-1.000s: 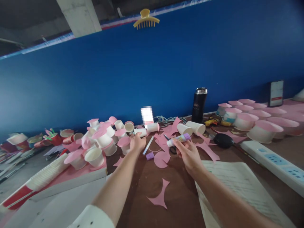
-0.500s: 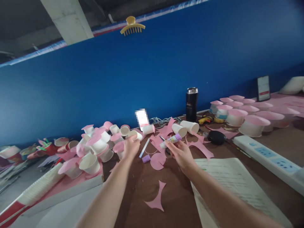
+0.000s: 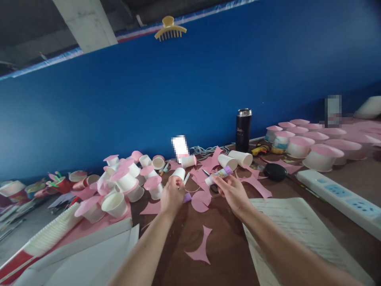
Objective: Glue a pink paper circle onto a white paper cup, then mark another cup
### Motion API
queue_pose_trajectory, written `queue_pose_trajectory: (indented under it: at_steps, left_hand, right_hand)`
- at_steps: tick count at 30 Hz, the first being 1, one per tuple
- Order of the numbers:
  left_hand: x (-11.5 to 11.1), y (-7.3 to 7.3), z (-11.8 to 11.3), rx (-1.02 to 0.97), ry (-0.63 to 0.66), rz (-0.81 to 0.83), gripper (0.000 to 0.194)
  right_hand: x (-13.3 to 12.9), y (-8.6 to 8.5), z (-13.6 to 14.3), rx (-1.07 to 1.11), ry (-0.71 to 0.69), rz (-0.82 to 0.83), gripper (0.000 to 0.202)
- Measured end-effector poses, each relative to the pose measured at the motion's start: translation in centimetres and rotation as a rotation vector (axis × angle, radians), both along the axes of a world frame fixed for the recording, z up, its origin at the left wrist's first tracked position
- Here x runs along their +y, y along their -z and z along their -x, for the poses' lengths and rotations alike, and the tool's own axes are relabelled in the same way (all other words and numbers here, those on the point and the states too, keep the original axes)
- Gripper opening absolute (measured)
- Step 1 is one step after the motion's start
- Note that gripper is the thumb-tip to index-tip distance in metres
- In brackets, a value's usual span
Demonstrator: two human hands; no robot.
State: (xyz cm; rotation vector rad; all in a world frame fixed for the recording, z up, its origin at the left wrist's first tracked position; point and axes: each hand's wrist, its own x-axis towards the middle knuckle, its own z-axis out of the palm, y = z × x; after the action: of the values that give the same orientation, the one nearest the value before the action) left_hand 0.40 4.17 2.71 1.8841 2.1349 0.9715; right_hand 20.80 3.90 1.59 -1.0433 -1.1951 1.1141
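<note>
My left hand (image 3: 173, 196) is closed round a small white paper cup (image 3: 179, 173), tipped on its side. In my right hand (image 3: 230, 190) is a glue stick (image 3: 218, 175) with a white and purple barrel, uncapped. A thin tool with a dark pointed tip (image 3: 206, 173) also sticks out by those fingers; its kind is unclear. Between the hands lies a round pink paper disc (image 3: 201, 201) with a slit. The purple cap (image 3: 187, 198) beside it is partly hidden by my left hand. A white pen-like stick (image 3: 187, 178) lies just behind.
Cups with pink paper discs (image 3: 123, 178) are heaped at left, and more stand in rows (image 3: 323, 153) at right. Pink scraps (image 3: 202, 248), a black bottle (image 3: 243, 131), a black mouse (image 3: 275, 171), a power strip (image 3: 336, 194) and a written sheet (image 3: 291, 222) are around the table.
My left hand has drawn the white cup right and toward me, away from the heap, and now covers part of the purple cap. The right hand still holds the glue stick. The view has shifted slightly.
</note>
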Motion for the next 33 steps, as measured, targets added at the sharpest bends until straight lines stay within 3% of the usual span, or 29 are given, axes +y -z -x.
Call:
queue_pose_trajectory:
  at_steps: [5,11,15,18,23,30,33]
  left_hand:
    - [0.4,0.7,0.1,-0.333,-0.011,0.184,0.034]
    - [1.5,0.6,-0.3,-0.343,-0.021,0.221,0.05]
    - [0.4,0.5,-0.6,-0.086,0.087,0.069,0.052]
    - [-1.6,0.8,-0.8,0.198,0.269,-0.172,0.054]
    - [-4.2,2.0,-1.0,0.519,0.393,-0.265,0.051]
    - [-4.7,3.0,-1.4,0.644,0.595,-0.312,0.053]
    - [-4.9,2.7,-1.8,0.623,0.681,-0.314,0.042]
  right_hand:
    - [-0.4,-0.3,0.3,-0.014,-0.048,-0.005,0.038]
    - [-0.4,-0.4,0.1,-0.011,-0.064,0.013,0.038]
    - [-0.3,-0.4,0.1,0.073,-0.118,0.062,0.036]
    - [-0.1,-0.5,0.2,0.404,-0.179,0.181,0.027]
    - [0.2,-0.7,-0.3,0.852,-0.211,0.347,0.024]
    - [0.4,-1.1,-1.0,0.788,-0.359,0.289,0.046]
    - [0.7,-0.8,-0.3,0.754,-0.294,0.324,0.045]
